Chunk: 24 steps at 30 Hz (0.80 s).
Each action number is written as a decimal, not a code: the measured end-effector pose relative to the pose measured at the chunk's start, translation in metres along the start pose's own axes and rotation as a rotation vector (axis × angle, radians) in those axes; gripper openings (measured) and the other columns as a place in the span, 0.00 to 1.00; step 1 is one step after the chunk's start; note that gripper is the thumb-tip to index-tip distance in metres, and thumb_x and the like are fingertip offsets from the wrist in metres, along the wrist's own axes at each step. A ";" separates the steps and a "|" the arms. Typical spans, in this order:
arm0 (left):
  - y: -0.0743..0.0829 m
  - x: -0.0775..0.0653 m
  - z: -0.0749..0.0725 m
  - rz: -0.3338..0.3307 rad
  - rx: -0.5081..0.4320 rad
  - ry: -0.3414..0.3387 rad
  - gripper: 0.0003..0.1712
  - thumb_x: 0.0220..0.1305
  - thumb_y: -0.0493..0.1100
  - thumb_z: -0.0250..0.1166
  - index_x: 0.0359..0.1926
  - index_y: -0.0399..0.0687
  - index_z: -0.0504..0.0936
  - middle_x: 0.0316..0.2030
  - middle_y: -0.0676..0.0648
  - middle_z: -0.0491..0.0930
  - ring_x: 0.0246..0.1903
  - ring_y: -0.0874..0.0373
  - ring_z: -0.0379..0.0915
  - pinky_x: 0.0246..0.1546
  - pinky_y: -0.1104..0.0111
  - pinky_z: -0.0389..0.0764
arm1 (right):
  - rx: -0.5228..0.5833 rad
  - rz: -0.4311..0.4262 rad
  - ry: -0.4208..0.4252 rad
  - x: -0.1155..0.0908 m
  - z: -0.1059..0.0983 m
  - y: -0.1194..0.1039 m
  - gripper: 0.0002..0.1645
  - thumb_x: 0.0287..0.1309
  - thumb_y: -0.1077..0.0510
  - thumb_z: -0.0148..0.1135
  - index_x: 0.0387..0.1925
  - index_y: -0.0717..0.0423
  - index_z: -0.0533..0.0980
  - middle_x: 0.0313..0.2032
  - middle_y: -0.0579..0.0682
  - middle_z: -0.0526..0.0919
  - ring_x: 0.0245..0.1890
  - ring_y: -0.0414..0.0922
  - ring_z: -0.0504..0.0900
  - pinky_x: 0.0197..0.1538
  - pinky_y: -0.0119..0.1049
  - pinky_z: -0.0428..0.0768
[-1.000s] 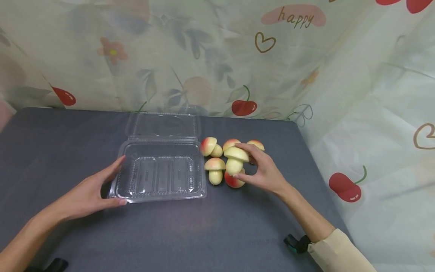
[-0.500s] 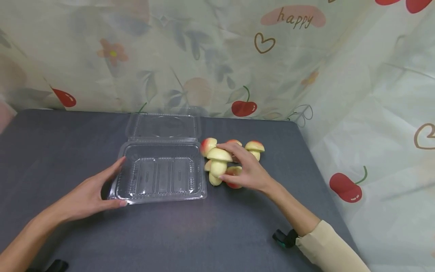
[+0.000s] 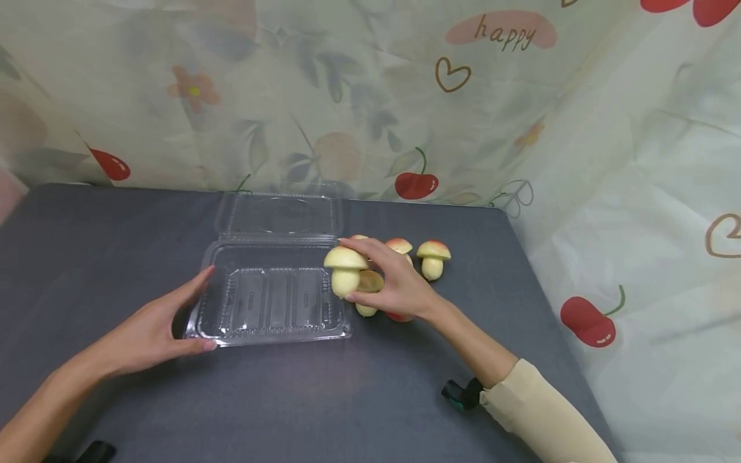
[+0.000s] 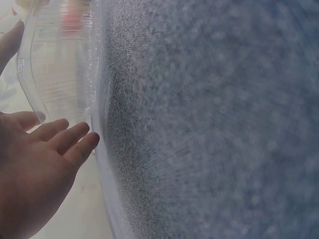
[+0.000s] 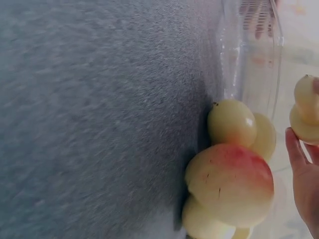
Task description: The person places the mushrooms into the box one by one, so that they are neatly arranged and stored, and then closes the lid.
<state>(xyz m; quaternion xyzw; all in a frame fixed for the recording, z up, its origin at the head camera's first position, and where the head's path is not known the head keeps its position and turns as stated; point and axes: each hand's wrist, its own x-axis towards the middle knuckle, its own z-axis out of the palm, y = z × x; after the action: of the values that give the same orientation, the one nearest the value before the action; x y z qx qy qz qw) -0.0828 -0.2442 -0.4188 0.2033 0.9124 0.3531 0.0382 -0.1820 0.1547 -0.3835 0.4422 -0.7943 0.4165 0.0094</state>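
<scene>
A clear plastic clamshell container (image 3: 274, 337) lies open on the table, its lid (image 3: 278, 215) folded back. At its left side, my left hand (image 3: 153, 331) spreads thumb and fingers, touching the rim; in the left wrist view its fingers (image 4: 65, 137) reach out nearly straight beside the wall. My right hand (image 3: 393, 283) holds a pale yellow mushroom-shaped piece (image 3: 345, 276) between thumb and fingers, cap up, raised over the container's right edge. From the right wrist view, this held mushroom (image 5: 306, 107) appears above other mushrooms (image 5: 232, 184), whose caps are blushed red. My right hand partly hides some of them.
Right of the container lie several more mushrooms, among them one standing apart (image 3: 433, 259) and one partly covered (image 3: 399, 246). Dark grey cloth (image 3: 289, 405) covers the table. A patterned curtain (image 3: 359, 96) hangs behind and along the right side.
My right hand has carried the mushroom leftward, from above the group of mushrooms to the container's right edge. My left hand and the container have stayed in place.
</scene>
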 end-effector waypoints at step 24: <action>0.003 0.001 -0.002 -0.027 -0.002 -0.013 0.67 0.49 0.58 0.78 0.80 0.53 0.45 0.70 0.32 0.62 0.62 0.34 0.68 0.54 0.89 0.51 | -0.055 0.010 -0.110 0.047 0.030 0.004 0.46 0.49 0.48 0.78 0.69 0.48 0.69 0.61 0.44 0.73 0.58 0.36 0.71 0.57 0.33 0.73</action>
<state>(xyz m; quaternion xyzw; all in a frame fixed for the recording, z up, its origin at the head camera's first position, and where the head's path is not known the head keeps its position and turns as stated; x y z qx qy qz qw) -0.0825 -0.2427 -0.4152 0.1933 0.9144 0.3524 0.0492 -0.2034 0.1034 -0.3877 0.4600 -0.8070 0.3697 -0.0240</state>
